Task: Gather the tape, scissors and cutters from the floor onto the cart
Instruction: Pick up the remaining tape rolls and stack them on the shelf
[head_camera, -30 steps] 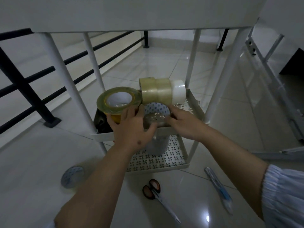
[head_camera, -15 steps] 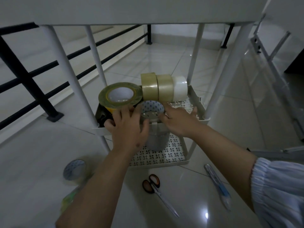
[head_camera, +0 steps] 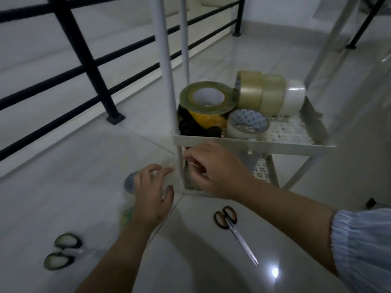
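Both hands off the cart tray (head_camera: 254,142) vs 0.5 s ago. Patterned tape roll (head_camera: 247,125) they held now lies flat in tray, no contact. Left hand (head_camera: 153,195) dropped below tray, left of front post, fingers spread over floor roll (head_camera: 130,182). Right hand (head_camera: 213,170) now under tray's front rim, fingers loosely curled. Cam panned left: green-handled scissors (head_camera: 63,250) now in view, well left of cart.

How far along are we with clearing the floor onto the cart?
Done: several tape rolls sit on the cart shelf. In hand: nothing; left hand reaches toward a floor tape roll. Left: orange-handled scissors, green-handled scissors, a blurred green item.
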Demonstrator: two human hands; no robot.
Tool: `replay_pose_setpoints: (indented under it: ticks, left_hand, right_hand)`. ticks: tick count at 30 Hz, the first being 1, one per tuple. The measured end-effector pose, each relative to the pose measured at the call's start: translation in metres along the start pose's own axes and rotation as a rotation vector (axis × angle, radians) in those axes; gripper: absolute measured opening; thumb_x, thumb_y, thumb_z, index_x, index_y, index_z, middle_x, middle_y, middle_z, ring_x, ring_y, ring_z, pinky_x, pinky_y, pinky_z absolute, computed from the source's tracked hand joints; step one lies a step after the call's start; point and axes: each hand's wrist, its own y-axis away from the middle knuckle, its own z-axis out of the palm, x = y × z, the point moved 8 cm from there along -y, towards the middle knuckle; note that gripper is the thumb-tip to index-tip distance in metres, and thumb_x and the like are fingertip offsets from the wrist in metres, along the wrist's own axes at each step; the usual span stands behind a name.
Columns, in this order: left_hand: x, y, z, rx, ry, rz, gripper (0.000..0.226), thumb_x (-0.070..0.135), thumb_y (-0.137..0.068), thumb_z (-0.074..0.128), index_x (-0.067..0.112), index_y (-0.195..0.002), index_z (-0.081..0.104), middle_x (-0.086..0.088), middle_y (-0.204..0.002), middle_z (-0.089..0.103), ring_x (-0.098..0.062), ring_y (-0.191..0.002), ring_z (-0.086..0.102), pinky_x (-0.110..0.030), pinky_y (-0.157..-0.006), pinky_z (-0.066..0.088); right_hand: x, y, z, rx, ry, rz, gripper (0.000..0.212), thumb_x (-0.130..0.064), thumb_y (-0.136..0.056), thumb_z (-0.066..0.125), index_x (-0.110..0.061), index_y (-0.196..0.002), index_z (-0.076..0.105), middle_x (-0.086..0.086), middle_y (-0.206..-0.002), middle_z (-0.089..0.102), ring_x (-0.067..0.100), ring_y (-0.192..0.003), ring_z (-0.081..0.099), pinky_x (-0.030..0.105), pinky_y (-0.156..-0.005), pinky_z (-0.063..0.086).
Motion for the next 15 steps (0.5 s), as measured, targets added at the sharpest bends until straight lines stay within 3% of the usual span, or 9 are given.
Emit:
replay_pose_setpoints:
  ticks: [5, 8, 12, 15]
  left_hand:
    - [-0.08, 0.012, 0.004, -0.019, -0.009, -0.212, 0.059, 0.038, -0.069, 0.041, 0.003, -0.112, 0.061, -0.026, -0.112, 0.054, -0.034, -0.107, 0.043, -0.041, -0.094, 0.034]
    - [-0.118, 0.02, 0.02, -0.069, 0.036, -0.347, 0.065, 0.042, -0.072, 0.04, -0.001, -0.119, 0.056, -0.033, -0.115, 0.051, -0.048, -0.104, 0.05, -0.053, -0.089, 0.043]
    - [-0.146, 0.026, 0.047, -0.13, 0.108, -0.453, 0.081, 0.046, -0.074, 0.034, -0.009, -0.132, 0.039, -0.04, -0.129, 0.039, -0.057, -0.115, 0.042, -0.058, -0.095, 0.041]
    - [-0.163, 0.025, 0.058, -0.171, 0.188, -0.541, 0.087, 0.047, -0.071, 0.035, -0.01, -0.137, 0.029, -0.036, -0.138, 0.031, -0.051, -0.129, 0.03, -0.056, -0.104, 0.034]
  right_hand:
    - [-0.007, -0.028, 0.086, -0.207, -0.174, 0.123, 0.029, -0.012, -0.088, 0.049, -0.001, -0.114, 0.055, 0.02, -0.112, 0.062, 0.032, -0.104, 0.055, 0.045, -0.086, 0.047]
    - [0.003, -0.038, 0.142, -0.334, -0.181, 0.222, 0.037, -0.014, -0.088, 0.049, -0.004, -0.124, 0.046, 0.02, -0.123, 0.054, 0.034, -0.112, 0.051, 0.044, -0.092, 0.046]
    - [0.023, -0.052, 0.201, -0.38, -0.281, 0.362, 0.041, -0.014, -0.086, 0.049, -0.004, -0.125, 0.041, 0.018, -0.125, 0.047, 0.033, -0.114, 0.047, 0.04, -0.094, 0.044]
    - [0.035, -0.059, 0.235, -0.381, -0.383, 0.481, 0.046, -0.012, -0.086, 0.049, -0.004, -0.129, 0.036, 0.016, -0.129, 0.042, 0.031, -0.115, 0.045, 0.032, -0.091, 0.041]
